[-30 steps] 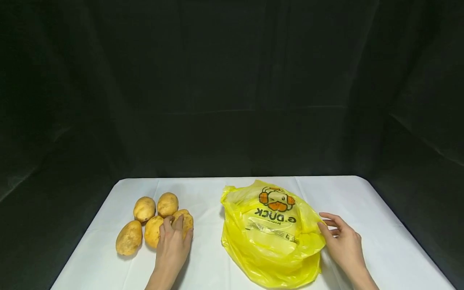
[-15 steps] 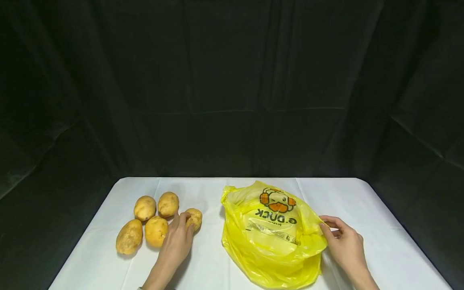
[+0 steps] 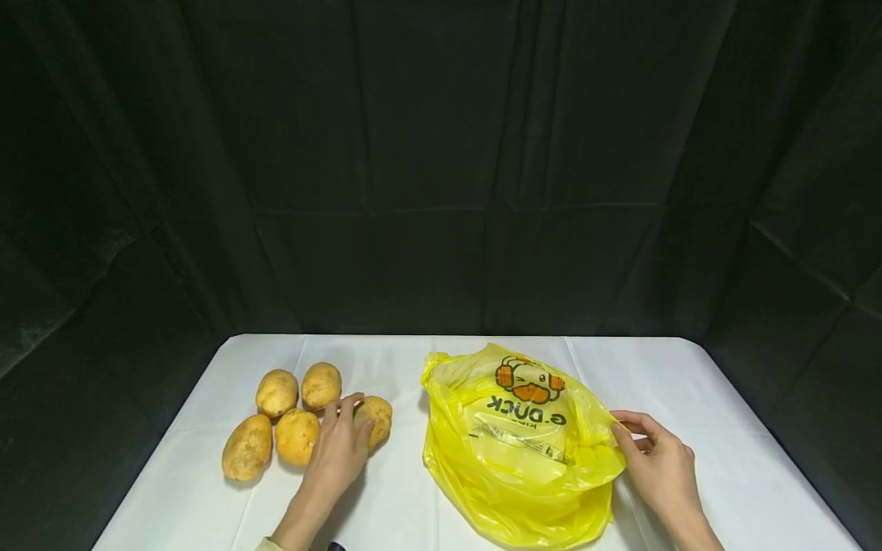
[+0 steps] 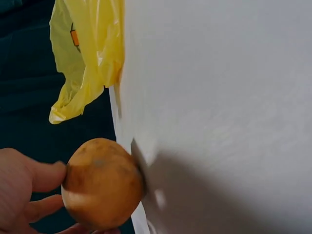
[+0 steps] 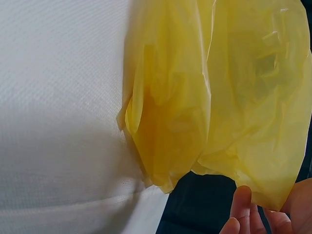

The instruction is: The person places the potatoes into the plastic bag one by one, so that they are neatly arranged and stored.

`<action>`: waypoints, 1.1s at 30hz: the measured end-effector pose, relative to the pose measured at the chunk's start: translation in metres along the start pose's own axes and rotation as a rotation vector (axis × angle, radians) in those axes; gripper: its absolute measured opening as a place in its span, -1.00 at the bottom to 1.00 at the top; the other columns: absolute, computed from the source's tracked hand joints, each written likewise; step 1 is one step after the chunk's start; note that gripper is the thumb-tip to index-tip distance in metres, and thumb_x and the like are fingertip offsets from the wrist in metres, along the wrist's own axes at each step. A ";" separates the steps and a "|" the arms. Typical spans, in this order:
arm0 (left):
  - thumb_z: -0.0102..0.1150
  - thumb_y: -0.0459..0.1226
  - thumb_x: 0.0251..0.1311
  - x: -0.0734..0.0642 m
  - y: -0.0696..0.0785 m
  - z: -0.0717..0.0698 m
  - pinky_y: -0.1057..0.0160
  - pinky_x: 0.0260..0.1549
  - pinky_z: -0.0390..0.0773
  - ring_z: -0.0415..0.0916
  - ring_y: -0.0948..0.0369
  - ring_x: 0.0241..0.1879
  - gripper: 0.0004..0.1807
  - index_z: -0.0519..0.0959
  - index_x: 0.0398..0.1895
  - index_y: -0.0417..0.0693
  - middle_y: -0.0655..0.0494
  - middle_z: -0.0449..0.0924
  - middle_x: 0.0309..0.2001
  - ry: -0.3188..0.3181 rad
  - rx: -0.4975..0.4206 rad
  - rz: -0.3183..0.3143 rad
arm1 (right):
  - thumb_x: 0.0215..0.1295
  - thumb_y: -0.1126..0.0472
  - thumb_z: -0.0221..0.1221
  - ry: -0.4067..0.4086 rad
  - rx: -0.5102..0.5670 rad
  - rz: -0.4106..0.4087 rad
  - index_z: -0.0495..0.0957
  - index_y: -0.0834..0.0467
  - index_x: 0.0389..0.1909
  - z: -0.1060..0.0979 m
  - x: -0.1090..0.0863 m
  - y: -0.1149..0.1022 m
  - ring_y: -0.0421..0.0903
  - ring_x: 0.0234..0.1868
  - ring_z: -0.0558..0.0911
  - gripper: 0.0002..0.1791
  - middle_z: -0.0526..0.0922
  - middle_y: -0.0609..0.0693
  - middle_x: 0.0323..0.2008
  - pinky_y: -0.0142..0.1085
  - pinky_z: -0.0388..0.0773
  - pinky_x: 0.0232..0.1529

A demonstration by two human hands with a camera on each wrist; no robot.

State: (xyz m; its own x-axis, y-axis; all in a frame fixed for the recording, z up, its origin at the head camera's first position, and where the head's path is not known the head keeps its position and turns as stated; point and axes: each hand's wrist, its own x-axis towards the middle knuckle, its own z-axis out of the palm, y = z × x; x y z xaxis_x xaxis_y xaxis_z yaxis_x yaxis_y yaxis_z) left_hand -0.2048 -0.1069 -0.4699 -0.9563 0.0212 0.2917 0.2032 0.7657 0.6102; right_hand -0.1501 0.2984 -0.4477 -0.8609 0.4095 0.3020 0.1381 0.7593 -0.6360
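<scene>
My left hand (image 3: pixel 334 458) grips a round tan potato (image 3: pixel 377 420) at the right end of the potato group. In the left wrist view the thumb and fingers curl around that potato (image 4: pixel 102 184), which is close to the white surface. On the right, a yellow plastic bag (image 3: pixel 510 497) with a printed duck lies crumpled with its mouth partly spread. My right hand (image 3: pixel 660 465) pinches the bag's right edge between thumb and fingers. The right wrist view shows the thin yellow film (image 5: pixel 175 107) hanging from that hold.
Several more potatoes sit left of my left hand, among them a long one (image 3: pixel 247 448) and a round one (image 3: pixel 297 437). The white-covered table (image 3: pixel 406 505) is backed by a black cloth (image 3: pixel 441 168).
My left hand has shifted the potato to the right, away from the others, toward the bag. The right hand keeps its pinch on the bag, almost unmoved.
</scene>
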 end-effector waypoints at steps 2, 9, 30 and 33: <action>0.17 -0.17 0.20 0.001 0.000 -0.002 -0.08 -0.23 0.50 0.41 -0.20 -0.03 -0.46 0.31 0.22 -0.11 -0.25 0.32 0.09 -0.042 -0.006 -0.031 | 0.27 0.14 0.15 -0.003 0.000 0.012 0.60 0.09 -0.12 0.000 0.000 0.000 -0.14 -0.45 0.56 -0.79 0.64 0.09 -0.20 -0.42 0.43 -0.58; 0.16 0.03 0.15 0.002 -0.001 -0.004 -0.17 0.01 0.32 0.29 -0.21 0.13 -0.23 0.17 0.34 -0.14 -0.29 0.34 0.16 -0.208 -0.072 -0.152 | 0.28 0.12 0.15 -0.022 -0.002 0.036 0.59 0.09 -0.11 0.000 0.000 -0.002 -0.14 -0.45 0.55 -0.78 0.63 0.11 -0.18 -0.42 0.44 -0.57; 0.30 0.02 0.02 0.009 0.016 -0.010 0.15 -0.32 0.58 0.55 0.13 -0.25 -0.22 0.23 0.24 -0.13 -0.12 0.49 -0.14 -0.350 -0.696 -0.259 | 0.26 0.18 0.16 0.015 -0.006 -0.023 0.60 0.09 -0.13 0.000 -0.002 -0.002 -0.15 -0.49 0.56 -0.81 0.65 0.08 -0.23 -0.43 0.44 -0.59; 0.29 0.04 0.02 0.012 0.020 -0.011 0.12 -0.26 0.57 0.54 0.12 -0.21 -0.16 0.17 0.29 -0.12 -0.16 0.44 -0.07 -0.413 -0.781 -0.278 | 0.26 0.18 0.16 0.025 -0.008 -0.041 0.60 0.08 -0.14 -0.001 -0.002 -0.002 -0.15 -0.50 0.56 -0.82 0.65 0.09 -0.24 -0.43 0.44 -0.59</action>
State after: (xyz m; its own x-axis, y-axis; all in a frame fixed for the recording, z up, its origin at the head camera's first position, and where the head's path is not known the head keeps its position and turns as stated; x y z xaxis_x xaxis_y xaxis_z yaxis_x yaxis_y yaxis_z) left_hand -0.2096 -0.0978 -0.4463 -0.9604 0.2441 -0.1341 -0.1046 0.1300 0.9860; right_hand -0.1481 0.2965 -0.4466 -0.8536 0.3901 0.3452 0.1069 0.7799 -0.6167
